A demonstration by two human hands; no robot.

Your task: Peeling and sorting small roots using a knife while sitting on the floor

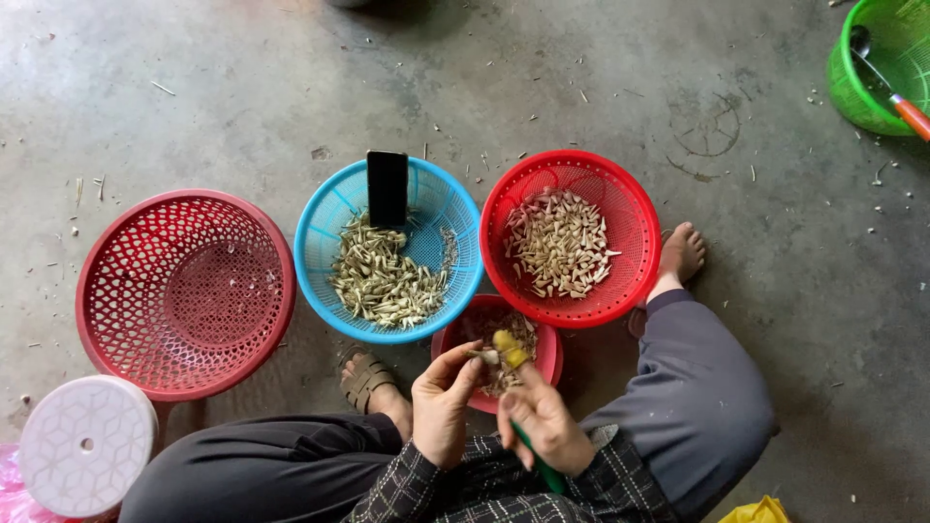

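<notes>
Peeling step underway: left hand (441,407) pinching small pale seed (487,356) w/ fingertips, right hand (542,421) closed round green-handled tool (528,446), yellow tip at seed, both over small red plastic bowl (496,349) betw. feet; next prob. needs steady strip.

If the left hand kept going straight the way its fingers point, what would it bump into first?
Probably the small red bowl of scraps just beyond the left hand; height is hard to judge from above.
</notes>
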